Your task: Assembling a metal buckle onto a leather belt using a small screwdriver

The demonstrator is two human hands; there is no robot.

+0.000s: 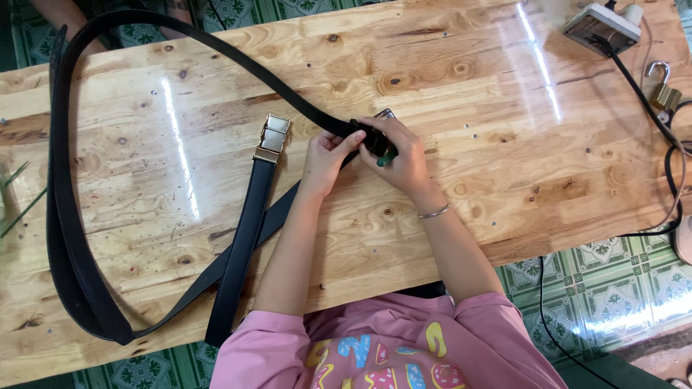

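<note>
Both hands work at one end of a long black belt on a wooden table.

The left hand (326, 155) pinches the black belt (68, 238) near its end, thumb and fingers closed on the strap. The right hand (402, 160) is closed around a green-handled tool (386, 157), probably a small screwdriver, held against the belt's buckle (382, 126), most of which the fingers hide. A thin bracelet (434, 212) sits on the right wrist. From the hands the belt runs up and left, loops round the left side of the wooden table (504, 166) and returns along the near edge. A second black belt (245, 245) with a gold-coloured buckle (272, 138) lies just left of the hands, its strap crossing the first. A power strip (602, 26) and a brass padlock (663, 90) lie at the far right, well apart.
</note>
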